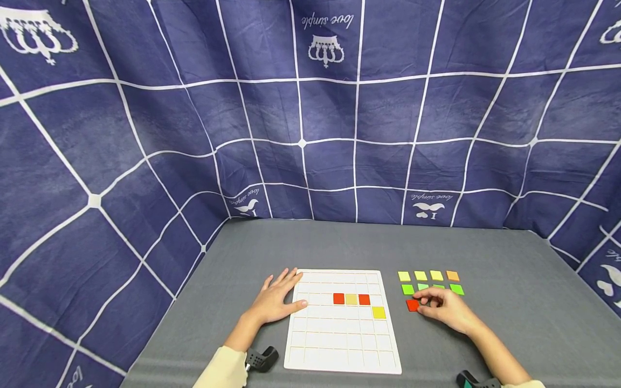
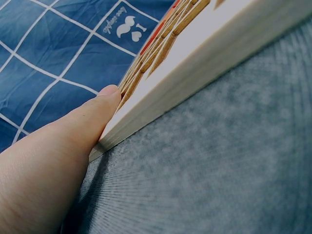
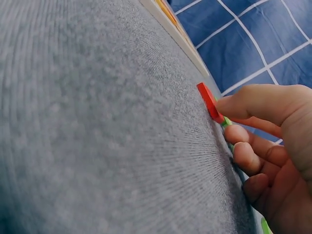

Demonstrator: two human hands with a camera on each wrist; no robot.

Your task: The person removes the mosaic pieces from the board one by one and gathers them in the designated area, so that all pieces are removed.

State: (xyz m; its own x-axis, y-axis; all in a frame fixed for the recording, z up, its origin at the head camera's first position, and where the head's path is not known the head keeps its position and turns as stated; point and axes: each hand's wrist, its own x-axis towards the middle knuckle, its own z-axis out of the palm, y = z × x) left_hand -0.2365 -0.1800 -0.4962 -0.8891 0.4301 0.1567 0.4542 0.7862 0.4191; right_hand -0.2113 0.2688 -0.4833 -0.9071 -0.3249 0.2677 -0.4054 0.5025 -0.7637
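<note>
A white gridded board (image 1: 325,326) lies on the grey cloth in the head view. My left hand (image 1: 273,299) rests with spread, straight fingers at its left edge; in the left wrist view the thumb (image 2: 83,122) touches the board's side. Two red tiles (image 1: 338,298) with a tan tile (image 1: 351,299) between them sit in one row of the grid, and a yellow tile (image 1: 379,312) sits lower right. Right of the board, my right hand (image 1: 448,311) pinches a loose red tile (image 1: 412,305) between thumb and forefinger. The right wrist view shows this red tile (image 3: 208,101) at the cloth.
Beyond the right hand lie two rows of loose tiles: pale yellow tiles (image 1: 420,275) and an orange tile (image 1: 453,276) behind, green tiles (image 1: 457,289) in front, partly covered by the hand. A blue curtain (image 1: 330,108) with white lines rises behind the grey table (image 1: 262,242).
</note>
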